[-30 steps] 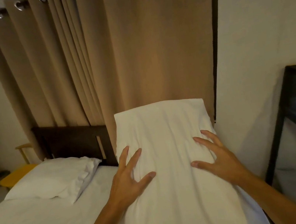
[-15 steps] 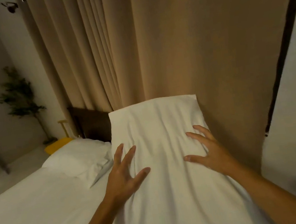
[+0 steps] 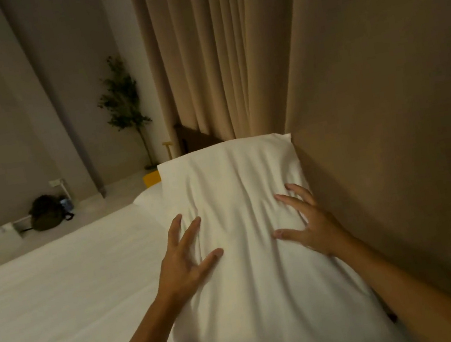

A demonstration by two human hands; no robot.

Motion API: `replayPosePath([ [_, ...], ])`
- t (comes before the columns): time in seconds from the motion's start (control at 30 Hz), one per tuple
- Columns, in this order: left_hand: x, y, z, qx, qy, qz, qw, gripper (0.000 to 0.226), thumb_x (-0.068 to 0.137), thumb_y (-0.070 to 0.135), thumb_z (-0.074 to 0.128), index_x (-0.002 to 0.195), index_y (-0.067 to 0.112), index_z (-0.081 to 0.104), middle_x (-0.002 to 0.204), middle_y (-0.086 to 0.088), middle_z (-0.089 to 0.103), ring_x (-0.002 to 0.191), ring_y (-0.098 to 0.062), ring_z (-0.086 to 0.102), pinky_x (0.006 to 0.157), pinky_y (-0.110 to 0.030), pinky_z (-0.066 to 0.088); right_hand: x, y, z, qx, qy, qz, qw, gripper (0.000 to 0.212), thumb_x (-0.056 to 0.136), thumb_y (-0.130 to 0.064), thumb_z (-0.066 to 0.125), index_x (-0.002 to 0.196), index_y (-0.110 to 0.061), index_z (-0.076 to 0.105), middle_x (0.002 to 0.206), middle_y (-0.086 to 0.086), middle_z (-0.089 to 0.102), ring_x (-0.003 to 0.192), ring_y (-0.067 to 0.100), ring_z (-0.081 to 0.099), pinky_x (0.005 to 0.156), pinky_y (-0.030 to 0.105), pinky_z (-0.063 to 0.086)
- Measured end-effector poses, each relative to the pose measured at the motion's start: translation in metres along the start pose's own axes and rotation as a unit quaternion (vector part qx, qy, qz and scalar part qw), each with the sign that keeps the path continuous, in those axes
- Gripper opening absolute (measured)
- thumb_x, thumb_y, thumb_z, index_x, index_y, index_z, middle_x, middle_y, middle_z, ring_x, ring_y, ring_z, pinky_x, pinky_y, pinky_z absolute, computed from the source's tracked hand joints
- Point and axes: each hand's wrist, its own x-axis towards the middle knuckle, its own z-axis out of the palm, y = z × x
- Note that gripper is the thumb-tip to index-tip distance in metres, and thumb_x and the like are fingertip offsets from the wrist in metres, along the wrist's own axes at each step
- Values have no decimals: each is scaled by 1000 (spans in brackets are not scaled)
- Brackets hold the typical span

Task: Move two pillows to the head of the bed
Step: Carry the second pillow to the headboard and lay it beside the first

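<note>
1. the left grip (image 3: 185, 254) lies on the left part of the white pillow (image 3: 235, 187). its fingers are spread wide and nearly straight, thumb out. it presses the cloth and does not close round it.
2. the right grip (image 3: 310, 228) presses the right part the same way, with fingers apart and a little bent.
3. the pillow is over the right side of the bed (image 3: 59, 286), its far edge close to the beige curtain (image 3: 229, 52) and the dark headboard (image 3: 192, 139).
4. a second pillow (image 3: 149, 203) lies at the head of the bed, partly hidden behind the first.
</note>
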Motion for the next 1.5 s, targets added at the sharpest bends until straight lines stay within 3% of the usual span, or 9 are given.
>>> replayPosePath([
  [0.2,8,-35,33,-11,22,-56,998,88,71,79,58,148,44,36,163,20,6,141,2,18,107,-29,34,52,44,32,-9,-60,5,998,77,66,-50,83,134,-39,50,150,-23,23,131,-6,27,95,-6,15],
  [0.37,3,-75,64,4,43,-118,992,85,73,76,60,148,45,36,162,22,5,141,2,21,106,-33,40,89,87,71,3,-150,7,989,79,61,-70,74,132,-54,42,154,-24,18,137,-4,25,107,19,25],
  [0.6,-8,-129,132,29,71,-211,974,82,73,73,64,146,46,37,161,25,4,144,-2,26,98,-25,41,127,174,141,19,-252,14,968,81,61,-69,75,134,-51,43,151,-29,20,134,-5,28,101,13,27],
  [0.77,-8,-154,196,31,73,-267,960,81,73,72,66,145,48,38,163,21,8,139,-10,42,94,-25,45,148,245,169,26,-316,21,948,82,58,-74,71,131,-56,40,151,-26,19,136,-4,26,102,15,27],
  [0.97,17,-177,272,28,76,-296,952,83,73,74,64,146,47,37,163,21,6,144,-11,34,100,-28,44,172,328,182,35,-334,32,941,88,50,-87,63,129,-55,42,152,-23,21,136,-5,24,109,17,26],
  [1.07,34,-189,304,28,72,-297,952,83,73,73,64,147,46,37,163,20,6,146,-6,27,102,-33,46,185,364,184,22,-339,39,940,82,54,-81,68,129,-59,43,152,-27,20,139,3,25,114,32,30],
  [1.23,62,-212,339,28,55,-299,952,83,75,70,67,148,43,37,164,19,4,145,0,20,104,-31,42,203,402,190,34,-322,49,945,85,59,-59,79,136,-40,48,151,-21,22,135,-4,25,108,19,26],
  [1.4,79,-230,360,34,39,-300,953,84,76,65,69,149,39,37,165,15,5,146,-7,24,101,-27,39,210,434,202,51,-320,53,945,82,58,-61,77,132,-47,44,151,-22,21,136,-1,25,109,24,27],
  [1.5,80,-233,372,40,39,-306,950,83,77,62,71,149,36,39,165,11,7,143,2,20,100,-26,38,212,446,206,43,-327,61,942,83,59,-59,77,134,-44,44,152,-20,20,137,-2,23,110,22,24],
])
